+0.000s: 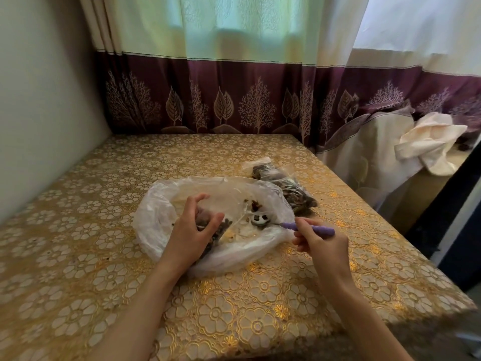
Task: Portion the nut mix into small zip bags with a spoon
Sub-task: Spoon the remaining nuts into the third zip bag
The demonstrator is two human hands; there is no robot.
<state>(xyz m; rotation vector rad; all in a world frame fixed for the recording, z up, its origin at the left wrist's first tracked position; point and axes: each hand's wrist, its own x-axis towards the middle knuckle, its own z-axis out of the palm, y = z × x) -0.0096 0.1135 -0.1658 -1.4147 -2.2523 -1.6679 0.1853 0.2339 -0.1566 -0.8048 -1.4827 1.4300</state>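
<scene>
Nut mix (221, 229) is left only thinly in the large plastic bag (156, 220) spread on the surface (78, 230). A small zip bag (208, 225) is pinched by the left hand (192, 230); the spoon (263, 220) is held by the right hand (322, 243) at its purple handle. Filled bags (286, 186) are stacked just beyond. Nuts could be spilled if the small bag's mouth sags shut.

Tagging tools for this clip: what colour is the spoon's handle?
Purple; the spoon handle, pinched in the right hand, shows clearly in the head view.
</scene>
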